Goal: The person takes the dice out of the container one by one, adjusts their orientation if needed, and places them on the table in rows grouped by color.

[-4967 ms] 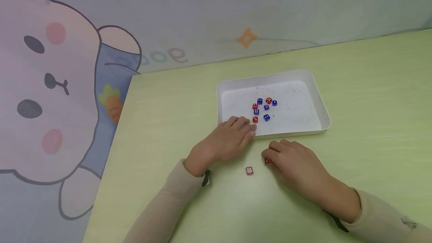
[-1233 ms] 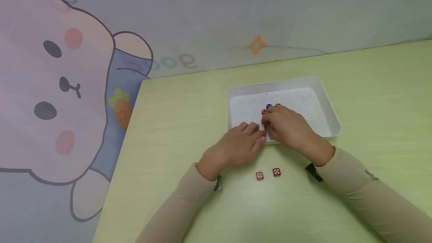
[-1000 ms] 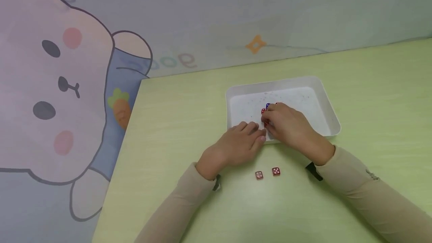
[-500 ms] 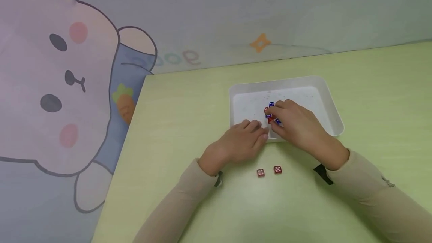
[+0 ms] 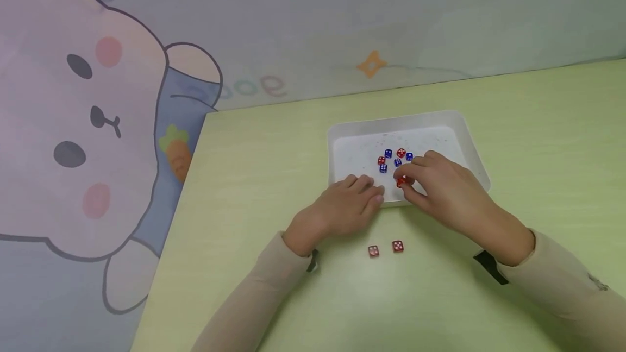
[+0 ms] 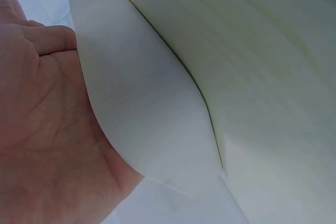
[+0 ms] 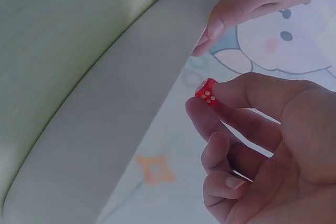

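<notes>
Right hand [image 5: 442, 189] pinching a red die [image 5: 401, 181] between thumb and fingertip, above the white tray's [image 5: 464, 134] near edge. Left hand [image 5: 342, 208] relaxed, fingers touching the tray's corner at 7 o'clock.

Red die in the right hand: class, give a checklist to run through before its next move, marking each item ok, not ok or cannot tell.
1. Right hand has a firm grip on the red die: ok, pinched at the fingertips.
2. Die lifted off the tray floor: ok.
3. Left hand steadies the white tray: ok, it rests on the near rim.
4. Space beside the two red dice on the table: ok.
5. Other dice undisturbed: cannot tell.
</notes>
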